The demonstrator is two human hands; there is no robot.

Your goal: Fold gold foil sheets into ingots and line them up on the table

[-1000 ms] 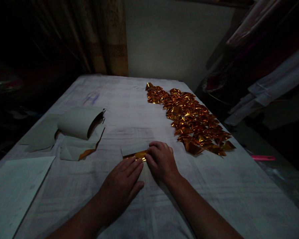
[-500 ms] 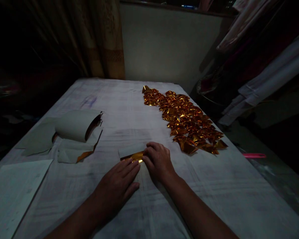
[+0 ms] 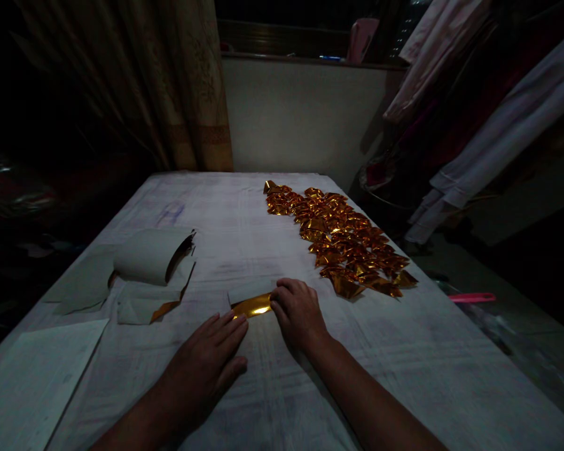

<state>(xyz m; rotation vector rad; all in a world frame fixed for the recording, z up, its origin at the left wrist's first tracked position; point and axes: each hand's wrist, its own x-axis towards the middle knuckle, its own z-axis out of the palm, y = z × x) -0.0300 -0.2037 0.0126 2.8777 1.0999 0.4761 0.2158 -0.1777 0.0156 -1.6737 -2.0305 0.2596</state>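
On the cloth-covered table lies a sheet of gold foil paper (image 3: 256,305), its gold side showing as a folded band along the near edge and its pale back beyond. My left hand (image 3: 211,357) lies flat with fingers stretched out, the fingertips resting at the paper's left end. At the right end, the curled fingers of my right hand (image 3: 301,313) pinch the paper and hide that corner. To the right of it spreads a heap of folded gold foil pieces (image 3: 343,238).
Pale-backed foil sheets (image 3: 145,257), one curled, lie at the left. Nearer me is a flat white sheet (image 3: 42,382). A curtain (image 3: 188,94) and wall (image 3: 301,119) stand behind the table (image 3: 225,213). Clothes (image 3: 498,125) hang at the right, above a pink handle (image 3: 472,297).
My left hand has slid left along the foil paper, uncovering more of the gold band. My right hand keeps its place at the right end. The camera view has tilted up slightly.
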